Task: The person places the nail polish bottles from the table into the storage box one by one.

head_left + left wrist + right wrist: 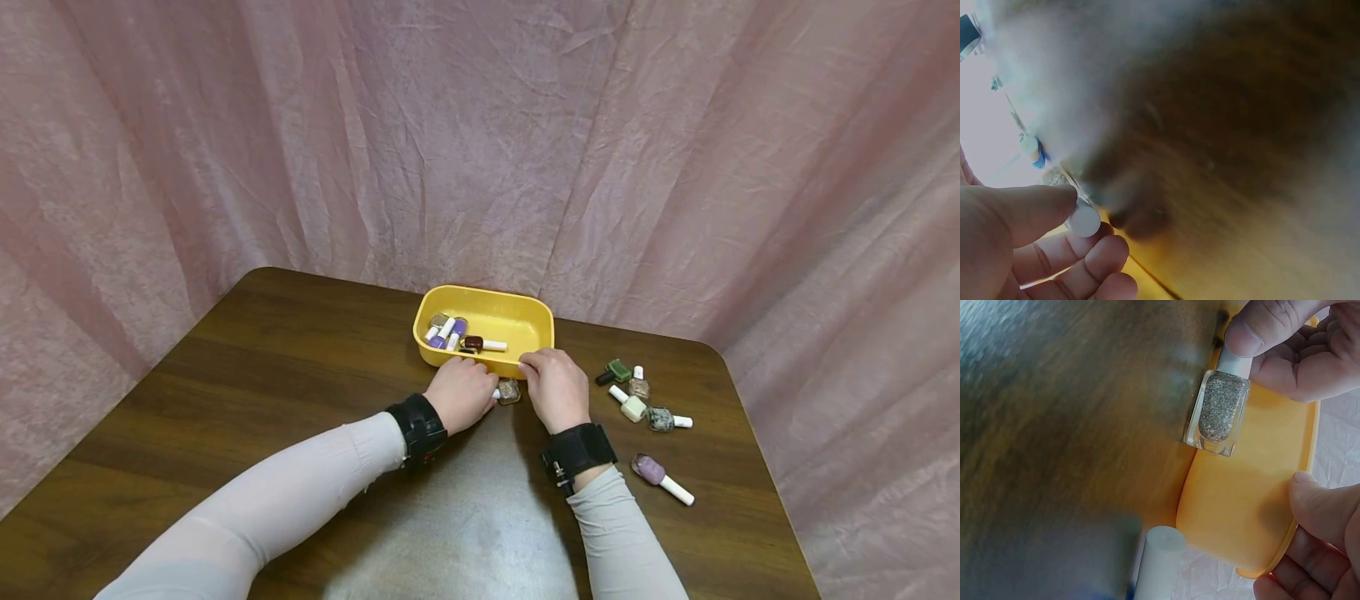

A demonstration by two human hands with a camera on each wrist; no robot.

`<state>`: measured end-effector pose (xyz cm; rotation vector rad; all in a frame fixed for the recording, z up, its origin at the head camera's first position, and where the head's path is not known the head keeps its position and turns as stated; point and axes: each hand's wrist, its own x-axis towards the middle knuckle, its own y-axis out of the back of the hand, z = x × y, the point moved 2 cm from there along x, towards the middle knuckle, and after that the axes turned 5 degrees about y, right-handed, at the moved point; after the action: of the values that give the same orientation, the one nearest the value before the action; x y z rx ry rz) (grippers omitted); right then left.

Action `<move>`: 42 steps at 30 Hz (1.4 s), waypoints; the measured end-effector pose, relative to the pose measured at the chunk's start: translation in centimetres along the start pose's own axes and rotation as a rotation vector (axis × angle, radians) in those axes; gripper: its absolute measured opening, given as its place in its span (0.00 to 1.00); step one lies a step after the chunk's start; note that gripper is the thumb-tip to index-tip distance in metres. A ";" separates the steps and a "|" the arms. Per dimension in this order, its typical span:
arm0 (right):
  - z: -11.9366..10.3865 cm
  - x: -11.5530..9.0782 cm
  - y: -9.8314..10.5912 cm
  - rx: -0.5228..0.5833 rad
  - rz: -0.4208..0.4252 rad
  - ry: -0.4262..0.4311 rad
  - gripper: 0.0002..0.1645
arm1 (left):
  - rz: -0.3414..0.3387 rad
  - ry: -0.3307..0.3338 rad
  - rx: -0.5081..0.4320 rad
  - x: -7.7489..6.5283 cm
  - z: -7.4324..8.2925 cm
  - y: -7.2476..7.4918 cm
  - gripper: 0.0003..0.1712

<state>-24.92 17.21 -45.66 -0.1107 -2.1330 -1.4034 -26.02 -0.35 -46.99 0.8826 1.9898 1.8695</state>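
Brown wood-grain desk (337, 358) bearing one rounded yellow plastic tray (521, 325) at the frame's centre.
The right hand (557, 389) grips the tray's near edge toward its right end; the left hand (462, 392) pinches the slim white cap (1085, 221) of a clear glass silver-glitter polish bottle (509, 392), mid-frame, just in front of the tray. A slack pinch could drop that bottle; a hard pull on the edge might tip the tray. Counted: one bottle held, five loose bottles (633, 408) right of centre, at least four overlapping tray bottles (474, 343).
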 end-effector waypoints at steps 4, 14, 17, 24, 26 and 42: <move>0.0 0.1 0.0 0.003 0.004 0.001 0.03 | 0.002 -0.002 0.003 0.0 0.1 0.1 0.15; -0.1 0.1 0.1 -0.001 -0.004 0.003 0.03 | 0.002 -0.013 -0.009 -0.1 0.1 0.6 0.14; 0.0 0.1 0.1 -0.003 0.007 0.011 0.03 | 0.020 -0.026 -0.016 -0.2 0.0 0.8 0.14; 0.0 0.0 0.1 -0.005 0.003 0.006 0.03 | -0.010 -0.045 -0.033 -0.7 0.0 1.5 0.13; 0.0 0.0 0.1 -0.004 0.003 0.005 0.03 | -0.023 -0.046 -0.045 -0.9 0.0 1.8 0.13; 0.0 0.0 0.1 -0.002 -0.001 0.004 0.03 | 0.077 -0.074 -0.061 -3.2 -0.9 4.5 0.14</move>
<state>-24.88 17.21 -45.58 -0.1078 -2.1287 -1.4049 -22.96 -3.01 -43.19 1.0086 1.8705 1.8987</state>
